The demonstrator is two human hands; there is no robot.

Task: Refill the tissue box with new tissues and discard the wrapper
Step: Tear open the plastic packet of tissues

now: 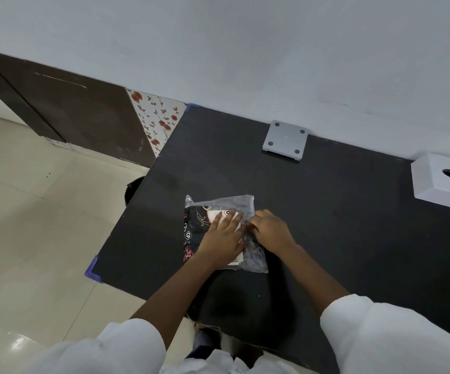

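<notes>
Head view: left hand [222,236] lies flat, fingers spread, palm down on the tissue pack [213,230], pinning it to the table. Right hand [271,233] is curled, fingertips pinched on the clear plastic wrapper [245,205] at the pack's right side, just beside the left hand's fingertips. Wrapper is bunched and crinkled under the right hand; can't tell whether it is torn open.

Count: one tissue pack, black print with white and red markings, wrapper loose past its far end and along the right edge. One white tissue box [445,182], round hole in the top, at the table's far right edge, well apart from the pack. One grey square plate [286,140] with four dark corner dots, at the far edge against the wall. One dark round bin [133,191], partly hidden behind the table's left edge, on the floor.

Pack sits near the table's left-front part, closer to the person than the box or plate.

Surface: matte black table [340,225], two blue corner guards visible, one on the near-left corner [93,268] and one on the far-left.

Room: pale grey wall [245,49] behind the table, glossy cream floor tiles [29,211] at left, dark brown panel [78,112] along the wall base, floral strip [159,120] beside it. Both sleeves are white.
</notes>
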